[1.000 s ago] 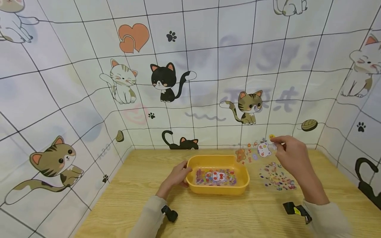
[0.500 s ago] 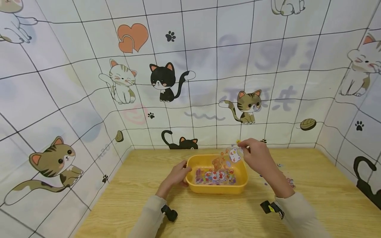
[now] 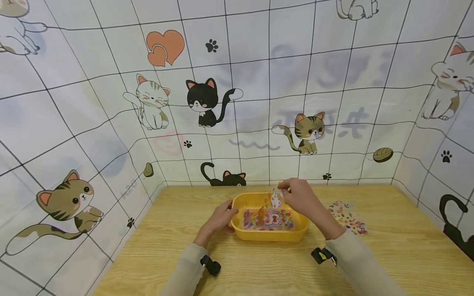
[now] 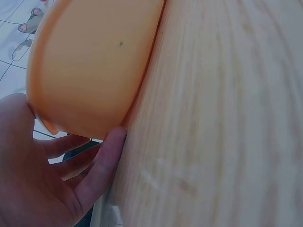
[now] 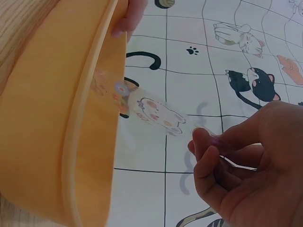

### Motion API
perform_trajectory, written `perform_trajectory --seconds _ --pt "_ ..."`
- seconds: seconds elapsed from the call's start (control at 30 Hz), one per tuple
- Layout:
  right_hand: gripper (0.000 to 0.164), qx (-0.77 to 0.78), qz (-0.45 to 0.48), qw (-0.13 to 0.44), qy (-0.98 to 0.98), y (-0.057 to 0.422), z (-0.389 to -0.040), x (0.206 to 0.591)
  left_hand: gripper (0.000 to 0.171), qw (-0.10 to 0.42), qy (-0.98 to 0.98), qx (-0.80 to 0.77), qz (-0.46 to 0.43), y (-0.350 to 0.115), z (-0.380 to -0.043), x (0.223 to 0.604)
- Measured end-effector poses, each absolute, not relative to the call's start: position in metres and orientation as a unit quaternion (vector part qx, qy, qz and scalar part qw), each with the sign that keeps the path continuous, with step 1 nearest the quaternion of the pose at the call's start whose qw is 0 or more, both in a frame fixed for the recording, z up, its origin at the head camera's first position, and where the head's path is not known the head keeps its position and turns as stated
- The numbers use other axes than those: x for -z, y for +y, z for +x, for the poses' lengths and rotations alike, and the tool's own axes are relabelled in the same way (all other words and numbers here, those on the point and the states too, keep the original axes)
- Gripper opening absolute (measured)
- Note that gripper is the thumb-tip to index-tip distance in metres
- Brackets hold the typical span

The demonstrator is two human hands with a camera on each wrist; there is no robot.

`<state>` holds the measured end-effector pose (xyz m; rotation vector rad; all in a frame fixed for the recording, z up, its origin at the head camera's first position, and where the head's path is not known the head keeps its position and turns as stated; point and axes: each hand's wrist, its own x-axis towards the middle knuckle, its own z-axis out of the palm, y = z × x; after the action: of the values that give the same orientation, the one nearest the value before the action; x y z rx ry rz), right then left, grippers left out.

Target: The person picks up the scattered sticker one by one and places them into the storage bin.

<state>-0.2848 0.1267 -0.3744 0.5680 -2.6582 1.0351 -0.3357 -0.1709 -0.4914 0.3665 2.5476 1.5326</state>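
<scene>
A yellow plastic basin [image 3: 270, 236] stands on the wooden table with colourful stickers [image 3: 249, 220] lying in its bottom. My left hand [image 3: 222, 216] holds the basin's left end, thumb over the rim and fingers against the outer wall. Above the right part of the basin, my right hand [image 3: 299, 195] pinches the top of a clear sticker sheet [image 3: 275, 200] between thumb and fingers. A white animal and a brown bear are printed on that sheet. In the right wrist view the sheet [image 5: 158, 113] slants down, its lower end inside the basin.
More small colourful stickers [image 3: 348, 218] lie on the table right of the basin, partly behind the right forearm. The wooden table [image 3: 166, 230] meets a grid-patterned wall covering [image 3: 255, 164] with cartoon cats at the back and sides.
My right hand has carried the sticker sheet leftward from over the table stickers to above the basin, lowering it so its bottom end enters. The left hand stays on the basin.
</scene>
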Motion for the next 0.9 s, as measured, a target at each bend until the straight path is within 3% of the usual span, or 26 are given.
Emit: perform_trajectory --seconds 0.43,0.7,0.9 --pt "0.034 -0.370 0.181 0.036 -0.910 0.120 -0.295 0.371 0.040 0.077 0.851 -0.505 0.119 -0.171 -0.336 0.490" --pt "0.037 -0.328 0.173 -0.059 -0.927 0.122 -0.297 0.368 0.040 0.075 0.852 -0.504 0.121 -0.172 -0.336 0.493" --pt "0.036 -0.307 0.176 -0.083 -0.932 0.124 -0.300 0.365 0.042 0.072 0.852 -0.503 0.122 -0.171 -0.336 0.492"
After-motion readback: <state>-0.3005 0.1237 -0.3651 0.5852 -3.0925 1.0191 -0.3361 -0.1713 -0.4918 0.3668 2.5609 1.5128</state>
